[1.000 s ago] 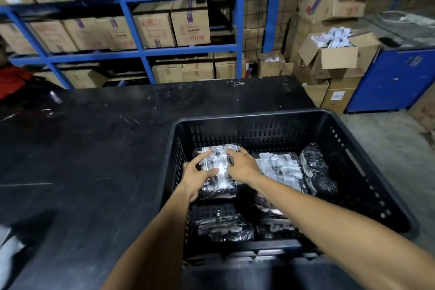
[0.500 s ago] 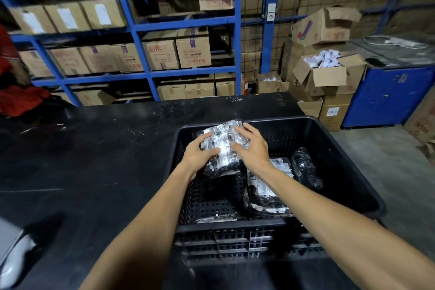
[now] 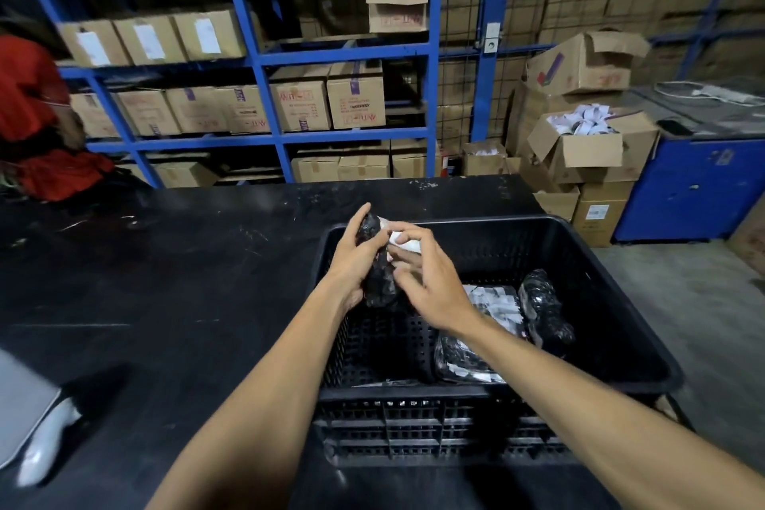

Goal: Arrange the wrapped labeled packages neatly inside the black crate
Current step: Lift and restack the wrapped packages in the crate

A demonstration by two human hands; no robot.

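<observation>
Package (image 3: 378,282) above crate (image 3: 496,220) | left hand (image 3: 352,261) grips it | right hand (image 3: 430,286) pinches (top end)

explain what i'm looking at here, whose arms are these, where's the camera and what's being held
There is no machine here. These are a person's two bare arms, filmed by one wide-angle camera worn on their head, which looks forward and down.

The left hand grips a dark wrapped package above the far left corner of the black crate. The right hand seems to pinch its white label.

The crate stands on a black table. It holds more packages, among them a labelled one and a dark one to its right.

Behind the table are blue shelves stacked with cardboard boxes.
</observation>
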